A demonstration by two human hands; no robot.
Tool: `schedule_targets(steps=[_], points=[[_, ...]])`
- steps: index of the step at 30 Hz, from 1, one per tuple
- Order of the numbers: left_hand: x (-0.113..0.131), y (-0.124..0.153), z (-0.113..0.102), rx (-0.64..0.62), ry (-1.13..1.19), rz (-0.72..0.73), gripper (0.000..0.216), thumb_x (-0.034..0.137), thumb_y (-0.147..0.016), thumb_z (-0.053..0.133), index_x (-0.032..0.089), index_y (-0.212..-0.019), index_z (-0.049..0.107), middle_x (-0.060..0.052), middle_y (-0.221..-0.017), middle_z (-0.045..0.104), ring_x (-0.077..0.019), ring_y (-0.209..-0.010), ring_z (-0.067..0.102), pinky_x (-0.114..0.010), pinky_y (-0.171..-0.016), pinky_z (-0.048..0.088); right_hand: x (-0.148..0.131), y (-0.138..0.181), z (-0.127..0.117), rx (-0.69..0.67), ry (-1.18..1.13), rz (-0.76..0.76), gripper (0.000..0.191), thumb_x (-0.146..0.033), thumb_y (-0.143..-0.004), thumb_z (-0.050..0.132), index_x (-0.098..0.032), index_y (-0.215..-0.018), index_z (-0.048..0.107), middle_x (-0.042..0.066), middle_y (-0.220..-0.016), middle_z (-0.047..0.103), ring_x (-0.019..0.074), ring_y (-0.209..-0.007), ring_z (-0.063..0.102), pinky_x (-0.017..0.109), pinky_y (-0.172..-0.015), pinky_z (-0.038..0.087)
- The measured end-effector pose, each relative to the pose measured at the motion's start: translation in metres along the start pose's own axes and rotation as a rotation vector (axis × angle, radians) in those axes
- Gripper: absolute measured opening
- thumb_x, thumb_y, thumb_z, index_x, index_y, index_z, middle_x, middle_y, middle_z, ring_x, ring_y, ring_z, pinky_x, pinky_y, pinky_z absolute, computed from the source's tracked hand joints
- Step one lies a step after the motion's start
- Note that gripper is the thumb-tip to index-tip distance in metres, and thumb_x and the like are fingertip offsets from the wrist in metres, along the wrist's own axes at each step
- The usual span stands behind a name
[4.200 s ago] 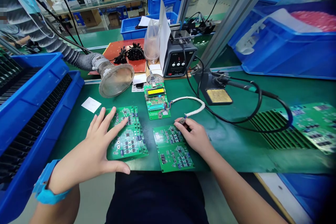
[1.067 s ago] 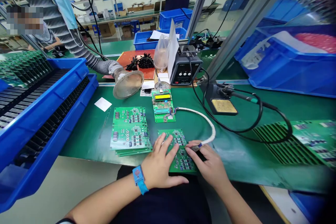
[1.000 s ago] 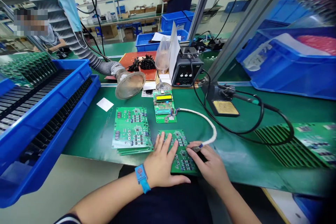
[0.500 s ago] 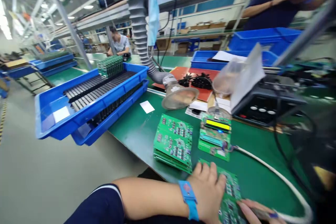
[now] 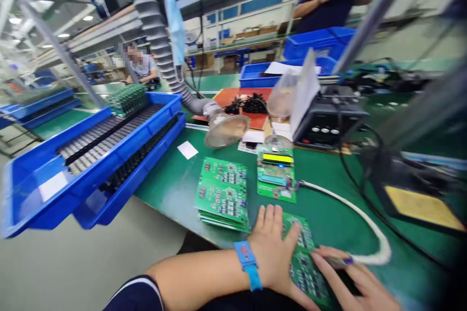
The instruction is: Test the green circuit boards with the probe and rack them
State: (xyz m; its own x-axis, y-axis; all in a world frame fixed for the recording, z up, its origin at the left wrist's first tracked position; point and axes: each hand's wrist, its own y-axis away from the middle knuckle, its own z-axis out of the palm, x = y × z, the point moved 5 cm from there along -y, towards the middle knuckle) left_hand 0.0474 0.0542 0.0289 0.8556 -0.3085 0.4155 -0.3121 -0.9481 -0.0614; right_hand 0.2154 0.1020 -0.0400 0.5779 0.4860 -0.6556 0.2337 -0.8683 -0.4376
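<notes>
My left hand (image 5: 272, 248), with a blue wrist strap, lies flat and spread on a green circuit board (image 5: 304, 265) at the table's front edge. My right hand (image 5: 350, 279) pinches a small connector at the end of a white cable (image 5: 359, 221) against the board's right side. The cable runs back to a small tester board (image 5: 276, 175) with a lit yellow display. A stack of green circuit boards (image 5: 222, 194) lies just left of my left hand.
Blue trays (image 5: 91, 155) with black slotted racks sit at the left. A fume hose funnel (image 5: 224, 129), a soldering station (image 5: 324, 121) and an iron stand with sponge (image 5: 419, 204) are behind. A seated person is at the far left; another stands at the back.
The view has swung left and the picture is blurred. Both hands stay on the same board and connector. Compared with four seconds ago, my left hand moved from the stack to this board.
</notes>
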Motion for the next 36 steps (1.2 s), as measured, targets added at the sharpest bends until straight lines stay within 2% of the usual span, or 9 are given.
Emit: schedule_targets(steps=[2,8,13,21,27,30,36], points=[[-0.001,-0.002,-0.002,-0.007,0.053,0.009,0.121,0.082,-0.065,0.058,0.011,-0.151,0.012,-0.020,-0.154,-0.007,-0.0374,-0.142,-0.007,-0.053,-0.117,0.008,-0.010,-0.002,-0.005,-0.048,0.003,-0.044,0.041,-0.059,-0.083,0.051,-0.025,-0.082,0.074,0.006,-0.086,0.074,0.0256,-0.081,0.070,0.038,-0.075,0.058],[-0.004,-0.005,0.004,-0.088,0.130,-0.014,0.125,0.087,-0.059,0.056,0.013,-0.151,0.015,-0.020,-0.154,-0.008,-0.0377,-0.141,-0.010,-0.056,-0.117,0.004,-0.034,-0.008,-0.016,0.018,0.039,-0.092,0.031,-0.048,-0.087,0.055,-0.023,-0.082,0.071,0.006,-0.086,0.073,0.0220,-0.079,0.070,0.032,-0.074,0.057],[-0.003,-0.006,0.006,-0.114,0.166,-0.020,0.125,0.087,-0.060,0.054,0.010,-0.150,0.017,-0.022,-0.154,-0.007,-0.0377,-0.141,-0.011,-0.058,-0.115,0.003,-0.040,-0.007,-0.018,0.025,0.052,-0.120,0.024,-0.042,-0.088,0.057,-0.022,-0.083,0.070,0.006,-0.088,0.072,0.0211,-0.081,0.070,0.031,-0.075,0.056],[-0.004,-0.009,0.010,-0.141,0.099,-0.019,0.129,0.089,-0.056,0.054,0.008,-0.150,0.018,-0.025,-0.154,-0.002,-0.0407,-0.140,-0.010,-0.059,-0.115,0.004,-0.048,-0.009,-0.020,0.046,0.076,-0.170,0.015,-0.034,-0.089,0.057,-0.022,-0.086,0.067,0.005,-0.087,0.071,0.0208,-0.081,0.069,0.031,-0.076,0.055],[-0.005,-0.010,0.011,-0.127,0.085,-0.019,0.128,0.089,-0.056,0.054,0.009,-0.150,0.020,-0.023,-0.155,0.003,-0.0403,-0.140,-0.010,-0.060,-0.115,0.005,-0.056,-0.009,-0.018,0.073,0.149,-0.238,0.011,-0.029,-0.088,0.058,-0.020,-0.085,0.064,0.006,-0.082,0.070,0.0211,-0.078,0.069,0.032,-0.073,0.055],[-0.006,-0.009,0.012,-0.123,0.094,-0.022,0.128,0.089,-0.056,0.055,0.010,-0.150,0.020,-0.024,-0.155,0.003,-0.0401,-0.140,-0.010,-0.059,-0.115,0.005,-0.054,-0.007,-0.018,0.065,0.151,-0.227,0.012,-0.030,-0.088,0.058,-0.020,-0.088,0.065,0.006,-0.085,0.071,0.0219,-0.081,0.069,0.033,-0.075,0.055],[-0.007,-0.009,0.015,-0.109,0.079,-0.013,0.129,0.090,-0.055,0.054,0.010,-0.150,0.020,-0.024,-0.155,0.005,-0.0401,-0.140,-0.010,-0.059,-0.115,0.004,-0.046,-0.005,-0.019,0.030,0.078,-0.112,0.015,-0.032,-0.088,0.058,-0.021,-0.087,0.069,0.006,-0.089,0.072,0.0220,-0.086,0.069,0.034,-0.078,0.055]])
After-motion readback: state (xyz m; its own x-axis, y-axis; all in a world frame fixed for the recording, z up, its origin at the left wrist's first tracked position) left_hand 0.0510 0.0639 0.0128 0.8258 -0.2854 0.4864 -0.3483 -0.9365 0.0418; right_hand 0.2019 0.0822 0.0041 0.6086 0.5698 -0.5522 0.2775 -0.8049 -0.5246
